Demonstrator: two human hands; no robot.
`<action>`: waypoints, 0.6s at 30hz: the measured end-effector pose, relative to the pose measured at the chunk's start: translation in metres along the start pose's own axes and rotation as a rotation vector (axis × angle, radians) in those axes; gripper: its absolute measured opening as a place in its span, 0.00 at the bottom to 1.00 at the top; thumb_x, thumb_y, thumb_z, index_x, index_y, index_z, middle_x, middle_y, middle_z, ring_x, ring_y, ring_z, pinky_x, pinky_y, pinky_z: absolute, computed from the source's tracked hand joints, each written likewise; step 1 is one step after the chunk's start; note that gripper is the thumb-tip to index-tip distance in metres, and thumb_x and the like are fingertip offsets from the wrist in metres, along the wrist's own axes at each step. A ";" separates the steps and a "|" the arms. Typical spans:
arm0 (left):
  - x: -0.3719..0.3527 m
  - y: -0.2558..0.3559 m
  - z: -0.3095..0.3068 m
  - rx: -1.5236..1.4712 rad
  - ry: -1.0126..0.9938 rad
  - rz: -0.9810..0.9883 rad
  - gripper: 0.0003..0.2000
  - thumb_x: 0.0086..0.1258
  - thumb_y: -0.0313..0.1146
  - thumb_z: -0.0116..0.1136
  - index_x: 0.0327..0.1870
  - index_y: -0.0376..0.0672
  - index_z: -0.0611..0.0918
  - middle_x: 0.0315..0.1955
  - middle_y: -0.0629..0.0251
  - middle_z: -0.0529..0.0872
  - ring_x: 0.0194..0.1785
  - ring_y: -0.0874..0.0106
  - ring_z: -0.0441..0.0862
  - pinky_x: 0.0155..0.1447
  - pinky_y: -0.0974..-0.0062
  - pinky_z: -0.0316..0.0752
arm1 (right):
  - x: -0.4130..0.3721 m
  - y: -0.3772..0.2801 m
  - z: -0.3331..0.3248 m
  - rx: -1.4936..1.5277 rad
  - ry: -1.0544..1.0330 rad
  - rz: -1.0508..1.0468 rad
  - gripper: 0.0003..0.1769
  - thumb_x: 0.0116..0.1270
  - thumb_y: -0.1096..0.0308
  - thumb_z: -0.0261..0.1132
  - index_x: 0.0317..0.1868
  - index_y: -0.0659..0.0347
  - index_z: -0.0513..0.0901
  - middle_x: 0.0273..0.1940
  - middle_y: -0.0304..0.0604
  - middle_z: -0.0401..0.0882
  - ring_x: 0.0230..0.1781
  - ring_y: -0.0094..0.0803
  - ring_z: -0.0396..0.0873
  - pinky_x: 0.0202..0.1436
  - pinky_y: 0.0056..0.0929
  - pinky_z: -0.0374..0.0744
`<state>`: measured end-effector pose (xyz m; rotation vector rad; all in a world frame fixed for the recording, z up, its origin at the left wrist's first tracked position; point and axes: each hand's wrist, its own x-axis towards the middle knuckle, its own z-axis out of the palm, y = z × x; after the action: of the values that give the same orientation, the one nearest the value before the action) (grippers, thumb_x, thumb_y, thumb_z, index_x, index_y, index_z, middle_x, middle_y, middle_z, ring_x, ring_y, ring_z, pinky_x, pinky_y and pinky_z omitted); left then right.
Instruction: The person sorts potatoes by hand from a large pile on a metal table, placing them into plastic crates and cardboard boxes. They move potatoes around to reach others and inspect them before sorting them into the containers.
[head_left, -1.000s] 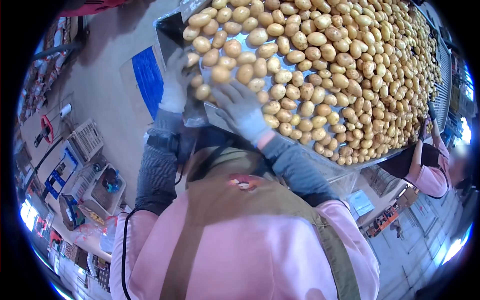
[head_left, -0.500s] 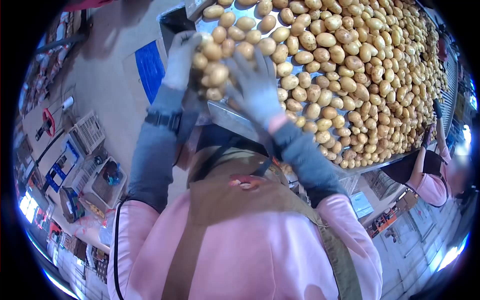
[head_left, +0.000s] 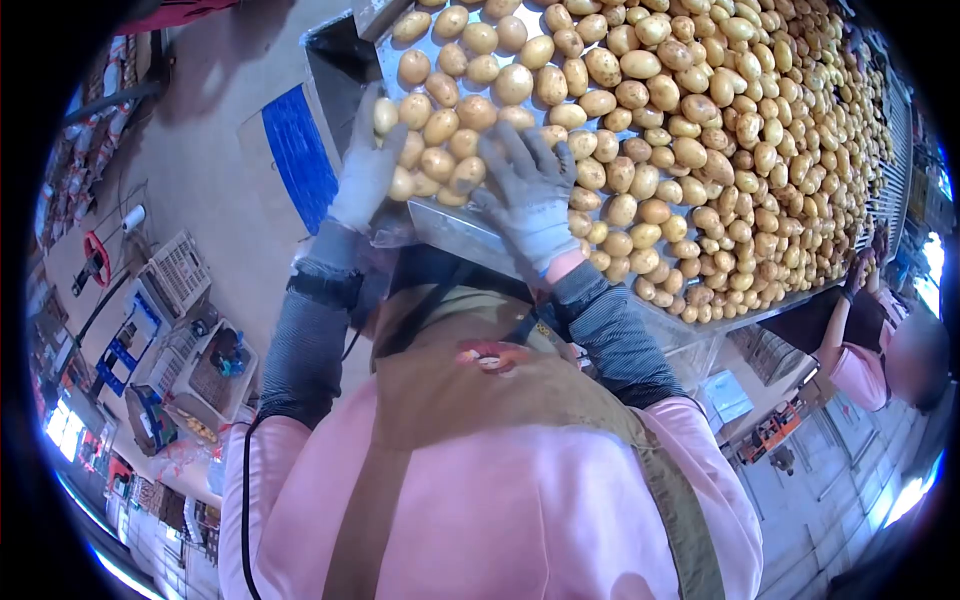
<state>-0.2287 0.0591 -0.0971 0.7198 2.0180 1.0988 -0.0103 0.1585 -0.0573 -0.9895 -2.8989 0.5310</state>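
Note:
Many yellow-brown potatoes (head_left: 640, 64) lie spread over a metal sorting table (head_left: 452, 226). My left hand (head_left: 366, 172), in a grey-white glove, is at the table's left edge with its fingers stretched out, beside a small cluster of potatoes (head_left: 438, 163). On the other side of that cluster is my right hand (head_left: 530, 195), gloved too, with fingers spread and the fingertips close to or on the potatoes. Neither hand has a potato enclosed in its fingers. Some potatoes in the cluster sit near the table's front lip.
A co-worker (head_left: 865, 370) stands at the far right with hands at the table's edge. A blue panel (head_left: 298, 158) is left of the table. Crates (head_left: 180, 270) stand on the floor at left. A dark metal chute (head_left: 345, 60) adjoins the table's left corner.
The potatoes between my hands, blurred and bunched before, now lie more spread out and sharper. My right hand has shifted slightly right and down. The co-worker's hands have come together.

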 end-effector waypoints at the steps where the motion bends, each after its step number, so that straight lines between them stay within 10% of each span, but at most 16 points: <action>1: -0.007 0.001 0.000 0.014 -0.027 -0.051 0.35 0.78 0.38 0.57 0.82 0.43 0.57 0.75 0.46 0.67 0.78 0.54 0.66 0.80 0.63 0.61 | 0.001 -0.002 0.002 0.023 0.007 -0.040 0.33 0.61 0.51 0.72 0.68 0.44 0.78 0.69 0.38 0.73 0.70 0.40 0.68 0.74 0.57 0.60; 8: -0.035 0.032 -0.006 0.316 0.135 0.257 0.24 0.81 0.39 0.55 0.73 0.39 0.71 0.68 0.50 0.76 0.70 0.56 0.73 0.75 0.61 0.66 | 0.023 -0.013 0.013 0.298 -0.007 -0.048 0.23 0.60 0.59 0.73 0.55 0.55 0.82 0.46 0.43 0.78 0.53 0.46 0.76 0.62 0.49 0.71; 12: -0.050 0.055 0.022 -0.350 -0.249 -0.055 0.16 0.76 0.34 0.57 0.62 0.41 0.78 0.49 0.59 0.87 0.43 0.69 0.84 0.49 0.69 0.80 | 0.028 -0.019 -0.004 0.605 0.140 -0.124 0.25 0.61 0.55 0.74 0.54 0.58 0.83 0.43 0.49 0.80 0.48 0.50 0.78 0.53 0.45 0.76; 13: -0.046 0.067 0.010 -0.441 -0.393 -0.442 0.16 0.77 0.37 0.57 0.60 0.41 0.79 0.40 0.63 0.88 0.34 0.76 0.83 0.36 0.75 0.77 | 0.031 -0.022 -0.009 0.623 0.118 -0.133 0.24 0.62 0.56 0.73 0.55 0.58 0.83 0.43 0.49 0.80 0.48 0.49 0.79 0.53 0.44 0.76; 18: -0.028 0.058 0.015 -0.561 0.036 -0.295 0.14 0.84 0.37 0.43 0.46 0.42 0.82 0.30 0.68 0.84 0.25 0.82 0.75 0.29 0.82 0.71 | 0.102 0.046 0.001 0.454 0.084 -0.257 0.20 0.67 0.62 0.67 0.59 0.51 0.84 0.53 0.46 0.82 0.58 0.46 0.79 0.60 0.46 0.76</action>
<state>-0.1929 0.0728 -0.0434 0.1109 1.6514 1.4085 -0.0642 0.2533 -0.0813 -0.5525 -2.5937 1.0315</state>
